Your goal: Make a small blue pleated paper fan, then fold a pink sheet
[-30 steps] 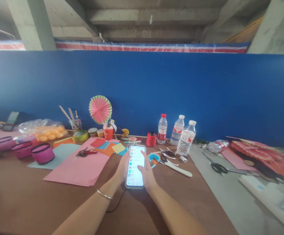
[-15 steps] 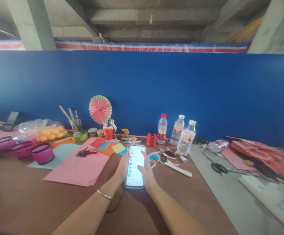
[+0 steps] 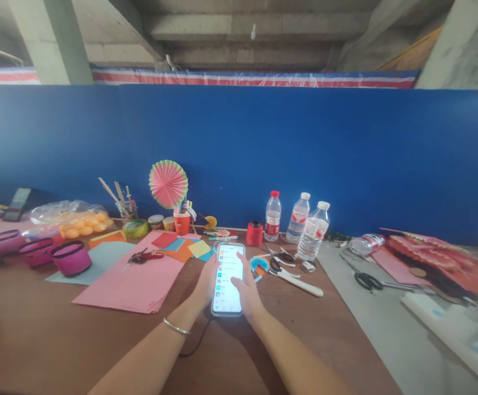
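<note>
Yeah, no change, so we're seemingly paused, left hand (image 3: 206,283) and right hand (image 3: 251,296) gripping the white-lit rectangular phone (image 3: 225,278) lower-centre.

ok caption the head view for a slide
Two hands hold a lit phone at a brown table, pink paper to the left, bottles beyond.

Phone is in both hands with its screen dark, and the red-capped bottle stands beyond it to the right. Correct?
No: the head view shows the phone with its screen lit, not dark. The left hand and right hand do hold it, and the red-capped bottle does stand beyond it to the right.
</note>
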Action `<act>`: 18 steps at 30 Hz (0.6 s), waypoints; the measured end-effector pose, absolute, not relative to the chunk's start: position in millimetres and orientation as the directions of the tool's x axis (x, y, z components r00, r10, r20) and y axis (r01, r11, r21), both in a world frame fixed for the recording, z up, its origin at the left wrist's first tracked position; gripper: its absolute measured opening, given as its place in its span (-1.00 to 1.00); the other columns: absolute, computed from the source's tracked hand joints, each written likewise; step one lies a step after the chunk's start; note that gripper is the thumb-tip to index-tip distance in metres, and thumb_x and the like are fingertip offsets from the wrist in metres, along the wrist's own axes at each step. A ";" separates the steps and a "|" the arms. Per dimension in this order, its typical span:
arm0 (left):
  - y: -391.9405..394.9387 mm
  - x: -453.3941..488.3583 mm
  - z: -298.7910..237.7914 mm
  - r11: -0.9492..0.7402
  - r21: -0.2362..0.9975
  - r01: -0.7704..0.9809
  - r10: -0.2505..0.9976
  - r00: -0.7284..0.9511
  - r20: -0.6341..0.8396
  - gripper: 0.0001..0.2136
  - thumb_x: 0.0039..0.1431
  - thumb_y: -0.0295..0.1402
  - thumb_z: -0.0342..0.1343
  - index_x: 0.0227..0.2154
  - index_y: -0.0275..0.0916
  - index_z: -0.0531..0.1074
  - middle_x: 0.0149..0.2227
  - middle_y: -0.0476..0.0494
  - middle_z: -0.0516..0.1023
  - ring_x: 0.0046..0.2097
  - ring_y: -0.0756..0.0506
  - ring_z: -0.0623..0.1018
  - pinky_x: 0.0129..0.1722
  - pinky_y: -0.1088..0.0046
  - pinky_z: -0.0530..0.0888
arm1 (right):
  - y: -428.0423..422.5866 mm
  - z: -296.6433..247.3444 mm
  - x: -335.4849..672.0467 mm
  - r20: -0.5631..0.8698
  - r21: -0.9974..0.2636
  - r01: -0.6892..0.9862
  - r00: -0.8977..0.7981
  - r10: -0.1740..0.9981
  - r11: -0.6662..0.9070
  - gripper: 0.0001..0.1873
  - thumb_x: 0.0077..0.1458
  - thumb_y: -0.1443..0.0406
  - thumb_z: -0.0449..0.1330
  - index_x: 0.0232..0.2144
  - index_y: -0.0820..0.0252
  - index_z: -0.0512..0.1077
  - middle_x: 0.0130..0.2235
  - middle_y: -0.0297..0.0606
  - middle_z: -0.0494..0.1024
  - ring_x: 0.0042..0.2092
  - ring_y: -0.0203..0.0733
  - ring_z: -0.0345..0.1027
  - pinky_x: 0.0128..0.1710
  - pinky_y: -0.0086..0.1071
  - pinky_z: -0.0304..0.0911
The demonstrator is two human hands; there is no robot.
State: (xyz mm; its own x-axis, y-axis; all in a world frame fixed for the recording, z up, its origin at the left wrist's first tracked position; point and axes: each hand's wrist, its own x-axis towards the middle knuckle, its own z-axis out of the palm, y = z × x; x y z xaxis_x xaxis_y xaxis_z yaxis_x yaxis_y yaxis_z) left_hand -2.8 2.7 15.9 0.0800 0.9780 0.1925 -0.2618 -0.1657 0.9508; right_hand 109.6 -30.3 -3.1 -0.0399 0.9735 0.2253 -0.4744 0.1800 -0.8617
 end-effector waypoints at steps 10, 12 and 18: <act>1.5 -4.8 18.0 -0.184 0.960 -0.211 0.978 0.063 0.201 -0.76 -0.10 -0.43 -0.02 -0.29 -0.30 0.37 -0.33 -0.11 0.53 -0.31 -0.14 0.50 -0.35 0.40 0.38 | -30.4 -3.1 109.9 0.203 -0.868 -0.466 -0.020 0.979 0.171 -0.31 -0.20 0.45 0.08 0.06 0.04 0.14 0.00 -0.31 0.35 -0.01 -0.10 0.24 -0.09 -0.25 0.21; -0.1 -4.6 20.8 -0.179 0.962 -0.205 0.979 0.060 0.194 -0.75 -0.11 -0.43 -0.03 -0.30 -0.29 0.37 -0.34 -0.11 0.53 -0.33 -0.14 0.50 -0.37 0.41 0.38 | -31.2 -2.3 110.1 0.197 -0.864 -0.476 -0.024 0.980 0.162 -0.32 -0.20 0.45 0.09 0.05 0.04 0.15 0.00 -0.31 0.35 -0.02 -0.11 0.25 -0.09 -0.26 0.21; -7.6 -2.4 29.6 -0.145 0.964 -0.221 0.981 0.092 0.169 -0.70 -0.15 -0.46 -0.03 -0.26 -0.32 0.34 -0.39 -0.10 0.54 -0.37 -0.13 0.51 -0.40 0.41 0.39 | -33.7 0.9 110.8 0.168 -0.868 -0.479 -0.031 0.985 0.133 -0.27 -0.19 0.44 0.09 0.09 0.05 0.10 0.01 -0.29 0.34 -0.03 -0.11 0.25 -0.11 -0.26 0.22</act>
State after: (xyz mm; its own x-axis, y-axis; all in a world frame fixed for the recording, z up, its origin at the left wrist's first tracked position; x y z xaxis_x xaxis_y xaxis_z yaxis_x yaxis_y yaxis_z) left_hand -2.4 -7.6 29.6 0.0924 0.9813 0.1691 -0.2214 -0.1453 0.9643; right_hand 110.8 -33.7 0.9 -0.0314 0.9853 0.1682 -0.4787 0.1329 -0.8679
